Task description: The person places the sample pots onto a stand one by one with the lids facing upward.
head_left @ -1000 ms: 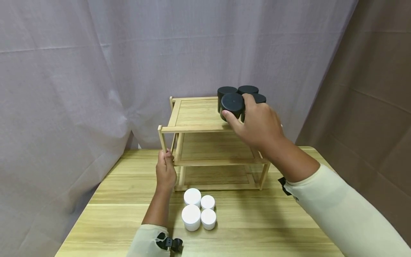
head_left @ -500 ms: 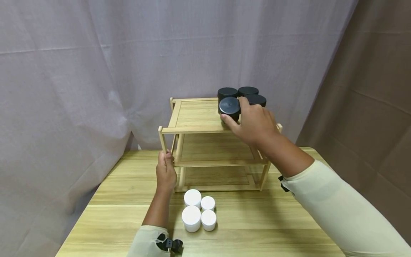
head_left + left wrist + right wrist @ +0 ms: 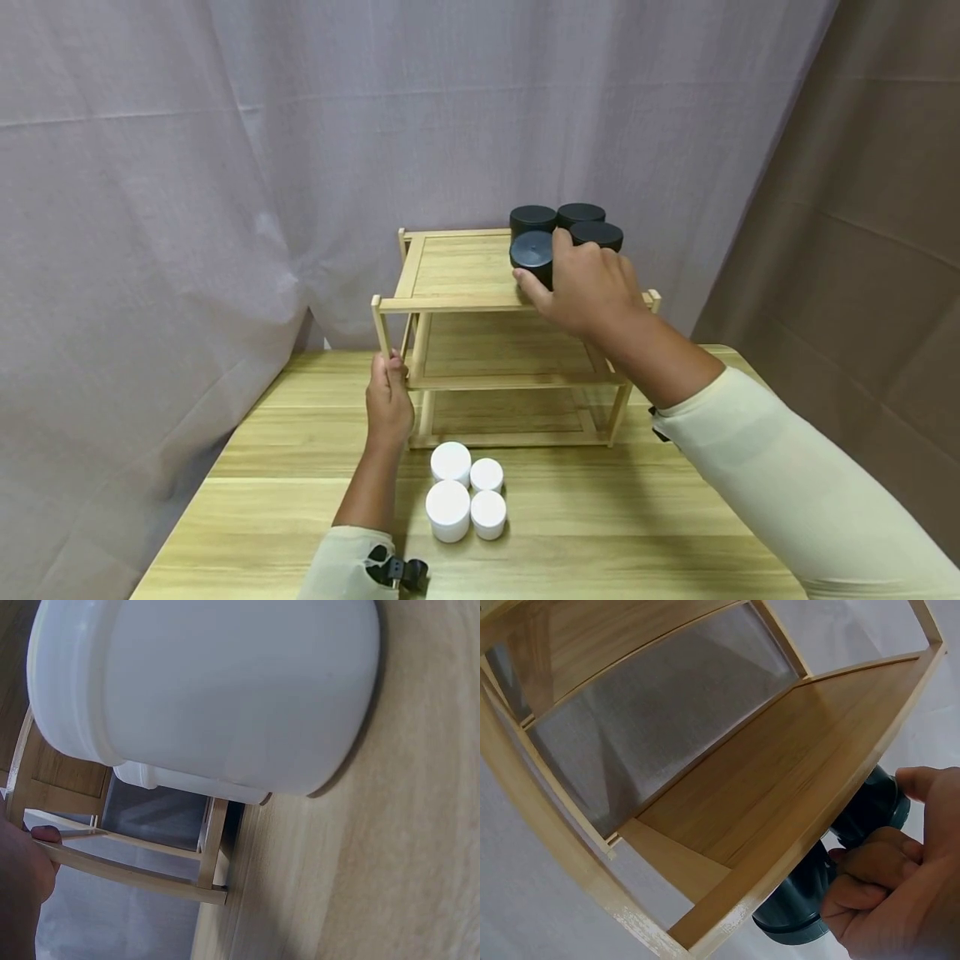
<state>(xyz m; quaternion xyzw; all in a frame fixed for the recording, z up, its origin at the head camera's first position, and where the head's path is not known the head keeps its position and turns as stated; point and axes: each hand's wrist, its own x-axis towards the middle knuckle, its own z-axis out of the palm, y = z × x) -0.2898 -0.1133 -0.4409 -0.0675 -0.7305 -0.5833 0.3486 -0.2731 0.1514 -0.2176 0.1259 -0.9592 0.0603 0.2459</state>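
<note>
On the right part of the top tier of a wooden shelf rack (image 3: 457, 304), my right hand (image 3: 596, 287) holds a black lidded jar (image 3: 532, 252) between thumb and fingers. Close behind it stand several similar black jars (image 3: 533, 217). Whether the held jar's base touches the board is hard to tell. My left hand (image 3: 388, 404) grips the rack's front left post, and its fingers also show on the wood in the left wrist view. In the right wrist view, the right hand (image 3: 892, 885) is beyond the shelf edge, with the held black jar (image 3: 870, 806) partly hidden.
Several white lidded jars (image 3: 447, 508) in two sizes stand close together on the wooden table (image 3: 600, 533), in front of the rack and right of the left forearm. One white jar (image 3: 225, 682) looms large in the left wrist view. A grey curtain (image 3: 300, 125) hangs behind.
My right hand has lowered the black jar and brought it slightly left and toward the front of the top tier. The left hand keeps its grip on the post.
</note>
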